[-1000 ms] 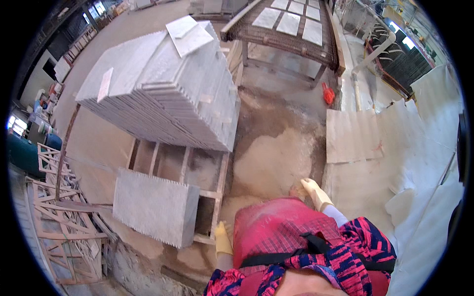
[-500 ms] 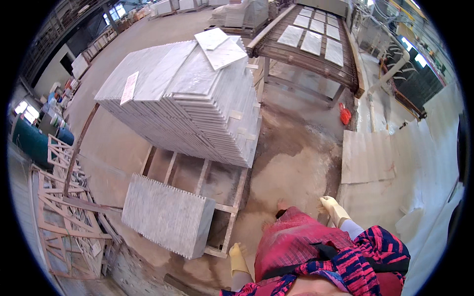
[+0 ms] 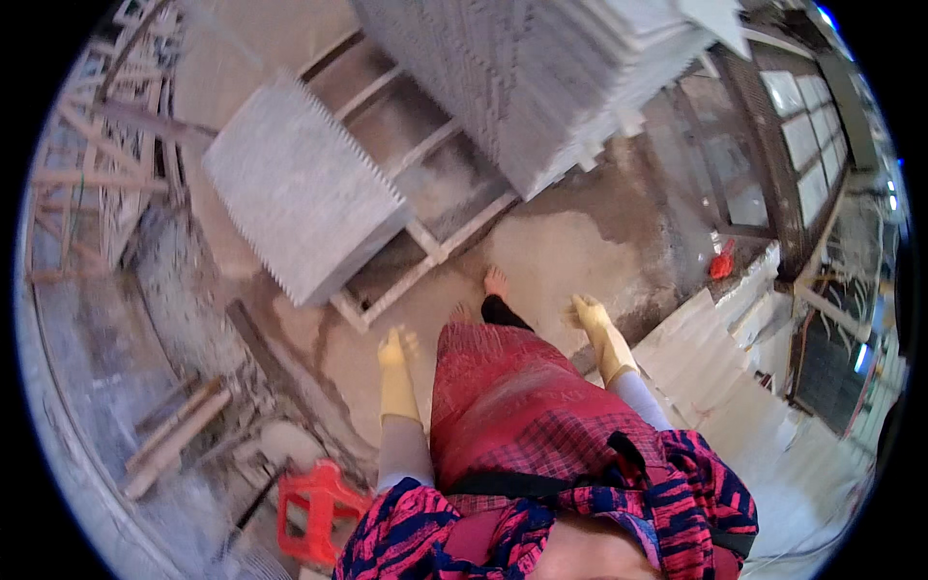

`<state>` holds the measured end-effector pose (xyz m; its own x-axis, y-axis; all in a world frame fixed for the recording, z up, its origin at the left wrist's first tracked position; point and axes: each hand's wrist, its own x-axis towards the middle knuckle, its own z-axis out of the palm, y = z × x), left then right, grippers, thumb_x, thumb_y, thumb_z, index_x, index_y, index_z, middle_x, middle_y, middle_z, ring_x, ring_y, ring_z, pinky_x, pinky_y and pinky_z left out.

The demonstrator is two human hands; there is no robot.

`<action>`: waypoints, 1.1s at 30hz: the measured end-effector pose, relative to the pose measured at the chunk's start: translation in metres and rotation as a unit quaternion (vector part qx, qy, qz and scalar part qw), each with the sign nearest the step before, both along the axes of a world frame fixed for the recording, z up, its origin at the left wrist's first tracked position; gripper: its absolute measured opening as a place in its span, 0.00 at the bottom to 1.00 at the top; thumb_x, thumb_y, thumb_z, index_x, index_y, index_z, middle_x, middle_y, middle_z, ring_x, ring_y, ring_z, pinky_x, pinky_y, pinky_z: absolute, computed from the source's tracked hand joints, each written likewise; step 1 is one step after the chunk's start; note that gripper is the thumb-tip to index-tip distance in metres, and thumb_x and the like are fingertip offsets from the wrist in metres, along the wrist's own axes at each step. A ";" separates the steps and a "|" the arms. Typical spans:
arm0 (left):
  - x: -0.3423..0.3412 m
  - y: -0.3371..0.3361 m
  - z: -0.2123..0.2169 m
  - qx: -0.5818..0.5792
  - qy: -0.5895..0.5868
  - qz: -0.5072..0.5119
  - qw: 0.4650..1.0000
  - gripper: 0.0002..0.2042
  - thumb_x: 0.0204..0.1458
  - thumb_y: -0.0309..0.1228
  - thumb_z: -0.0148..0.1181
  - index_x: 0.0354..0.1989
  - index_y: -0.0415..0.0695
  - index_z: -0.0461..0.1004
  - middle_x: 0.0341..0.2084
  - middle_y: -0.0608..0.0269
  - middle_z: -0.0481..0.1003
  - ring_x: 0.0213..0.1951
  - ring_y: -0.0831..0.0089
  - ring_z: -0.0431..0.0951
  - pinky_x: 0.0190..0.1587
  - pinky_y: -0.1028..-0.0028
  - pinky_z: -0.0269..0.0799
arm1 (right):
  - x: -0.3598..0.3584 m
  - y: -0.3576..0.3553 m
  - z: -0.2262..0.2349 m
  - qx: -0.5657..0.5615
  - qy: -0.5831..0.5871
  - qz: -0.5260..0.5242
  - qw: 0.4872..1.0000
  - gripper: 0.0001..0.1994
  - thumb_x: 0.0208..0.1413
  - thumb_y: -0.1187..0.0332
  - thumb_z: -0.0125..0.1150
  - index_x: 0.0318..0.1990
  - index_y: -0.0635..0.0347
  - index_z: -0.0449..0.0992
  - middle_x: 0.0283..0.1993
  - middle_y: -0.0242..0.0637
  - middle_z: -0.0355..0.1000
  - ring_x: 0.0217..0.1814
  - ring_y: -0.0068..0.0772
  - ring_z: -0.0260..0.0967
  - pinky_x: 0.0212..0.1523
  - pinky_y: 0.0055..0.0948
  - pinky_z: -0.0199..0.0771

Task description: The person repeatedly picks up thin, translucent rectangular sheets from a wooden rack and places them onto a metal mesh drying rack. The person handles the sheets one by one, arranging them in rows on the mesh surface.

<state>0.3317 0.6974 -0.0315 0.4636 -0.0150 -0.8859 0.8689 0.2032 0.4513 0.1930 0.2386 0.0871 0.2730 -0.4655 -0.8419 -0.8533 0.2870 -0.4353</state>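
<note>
Left hand (image 3: 394, 356): yellow glove, fingers loosely spread, holding nothing, lower centre.
Right hand (image 3: 596, 329): yellow glove, fingers together and slack, holding nothing, right of centre.
Slab stack (image 3: 300, 188): grey, tilted on pallet (image 3: 435, 246), upper left, apart from both hands.
Stool (image 3: 311, 510): red, bottom left.

A small stack of grey stone slabs (image 3: 295, 188), set on edge and tilted, rests on a pale wooden pallet frame (image 3: 425, 242) on the wet concrete floor.
</note>
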 end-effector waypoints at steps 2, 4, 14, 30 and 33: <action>-0.022 0.111 0.037 0.007 -0.035 0.036 0.999 0.18 0.67 0.48 0.53 0.51 0.47 0.77 0.35 0.53 0.82 0.31 0.62 0.82 0.28 0.66 0.76 | -0.012 0.118 0.008 0.030 -0.035 0.028 0.999 0.21 0.69 0.55 0.53 0.59 0.59 0.75 0.46 0.46 0.81 0.38 0.37 0.80 0.41 0.35 0.82; -0.024 0.137 0.039 -0.012 -0.044 0.067 0.997 0.19 0.67 0.48 0.53 0.52 0.47 0.77 0.37 0.52 0.83 0.33 0.61 0.82 0.30 0.65 0.76 | 0.006 0.148 0.034 0.024 -0.043 0.076 0.996 0.20 0.69 0.55 0.52 0.60 0.56 0.75 0.46 0.46 0.81 0.38 0.36 0.80 0.41 0.34 0.82; 0.012 0.265 -0.064 0.012 -0.010 0.148 0.989 0.22 0.67 0.50 0.53 0.55 0.43 0.76 0.40 0.52 0.83 0.32 0.66 0.82 0.29 0.72 0.76 | 0.112 0.236 -0.062 0.015 0.031 0.150 0.988 0.22 0.68 0.50 0.54 0.61 0.53 0.76 0.47 0.46 0.80 0.42 0.36 0.80 0.47 0.33 0.81; 0.161 0.411 -0.221 0.389 -0.112 -0.035 0.914 0.43 0.56 0.64 0.60 0.61 0.31 0.69 0.46 0.52 0.78 0.45 0.65 0.79 0.45 0.68 0.74 | 0.407 0.368 -0.179 -0.229 -0.180 0.324 0.900 0.42 0.57 0.40 0.63 0.72 0.57 0.62 0.65 0.51 0.71 0.69 0.46 0.66 0.68 0.38 0.63; 0.172 0.406 -0.224 0.360 -0.097 -0.025 0.928 0.45 0.55 0.67 0.58 0.59 0.30 0.71 0.46 0.50 0.78 0.44 0.66 0.79 0.45 0.69 0.74 | 0.424 0.377 -0.179 -0.261 -0.083 0.359 0.892 0.45 0.55 0.36 0.62 0.72 0.57 0.61 0.63 0.51 0.72 0.66 0.48 0.68 0.66 0.40 0.65</action>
<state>0.5033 1.1035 -0.2554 0.6303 0.5215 -0.5751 0.7574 -0.2503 0.6031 0.6174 0.6156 -0.0924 0.7596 -0.4371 -0.4816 -0.6468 -0.5864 -0.4877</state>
